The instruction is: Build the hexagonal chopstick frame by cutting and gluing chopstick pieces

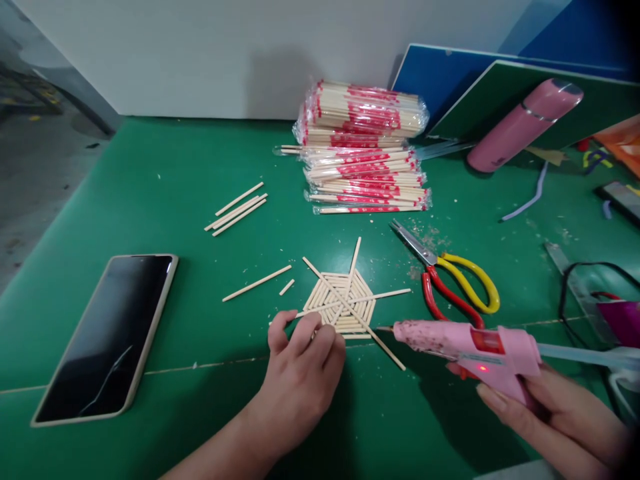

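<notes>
A hexagonal spiderweb of wooden sticks (367,308) lies flat on the green table, with crossing spokes sticking out past its edge. My left hand (303,373) rests at its lower left, fingers bent and pressed down on the web and a spoke; the fingertips are partly hidden. In my right hand (555,417) is a pink hot glue gun (465,343) with a red light on. Its nozzle points left, close to the web's lower right spoke. A clear glue stick (575,355) protrudes from its rear. Pliers (430,260) with red and yellow handles lie behind the glue gun.
Cut sticks (237,212) and a loose stick (257,283) with a short offcut (287,287) lie left of the web. Wrapped chopsticks (367,160) are piled behind. A phone (107,340) lies left; a pink thermos (525,127) leans at the back right.
</notes>
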{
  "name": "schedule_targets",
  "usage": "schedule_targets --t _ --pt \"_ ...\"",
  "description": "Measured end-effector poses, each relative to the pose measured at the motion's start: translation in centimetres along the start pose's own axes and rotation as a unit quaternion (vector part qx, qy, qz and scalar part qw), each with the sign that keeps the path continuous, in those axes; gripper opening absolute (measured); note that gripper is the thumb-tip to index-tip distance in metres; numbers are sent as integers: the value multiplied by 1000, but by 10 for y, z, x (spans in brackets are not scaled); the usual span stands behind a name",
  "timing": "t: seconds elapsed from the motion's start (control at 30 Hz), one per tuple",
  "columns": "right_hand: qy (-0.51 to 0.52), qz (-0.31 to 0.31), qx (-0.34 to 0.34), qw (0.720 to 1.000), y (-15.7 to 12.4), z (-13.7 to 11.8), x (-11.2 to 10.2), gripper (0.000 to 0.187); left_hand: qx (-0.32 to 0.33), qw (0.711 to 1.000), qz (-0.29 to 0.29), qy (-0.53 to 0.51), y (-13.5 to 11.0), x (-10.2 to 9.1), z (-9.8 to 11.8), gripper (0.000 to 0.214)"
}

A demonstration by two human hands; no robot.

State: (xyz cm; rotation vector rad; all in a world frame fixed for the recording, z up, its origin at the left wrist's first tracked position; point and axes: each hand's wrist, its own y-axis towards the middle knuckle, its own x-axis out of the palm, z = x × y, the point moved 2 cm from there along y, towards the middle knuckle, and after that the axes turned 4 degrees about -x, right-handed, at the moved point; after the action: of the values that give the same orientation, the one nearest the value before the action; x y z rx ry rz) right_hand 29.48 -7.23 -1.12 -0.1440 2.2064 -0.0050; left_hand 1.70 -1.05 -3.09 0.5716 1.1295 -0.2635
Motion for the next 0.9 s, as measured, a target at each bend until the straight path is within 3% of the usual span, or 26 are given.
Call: schedule_targets --t 0.1,0.27,0.47,0.63,0.73,0.9 --pt "-65 -108 -68 990 -3 5 1 37 3 1000 6 5 0 0 0 20" --pt "-112 -153 -98 977 -6 11 1 39 5 1000 18 11 1 -3 2 20" --pt "-96 -134 -63 984 -13 13 2 28 14 999 22 23 4 -5 2 28" --pt "-102 -135 23 985 -3 -25 -4 26 19 999 38 18 3 -4 3 29" --pt "-106 -135 28 985 5 -44 -5 24 17 999 41 12 3 -3 3 29" --pt "-128 -135 26 982 -1 -29 -1 30 16 999 36 13 1 -1 2 30"
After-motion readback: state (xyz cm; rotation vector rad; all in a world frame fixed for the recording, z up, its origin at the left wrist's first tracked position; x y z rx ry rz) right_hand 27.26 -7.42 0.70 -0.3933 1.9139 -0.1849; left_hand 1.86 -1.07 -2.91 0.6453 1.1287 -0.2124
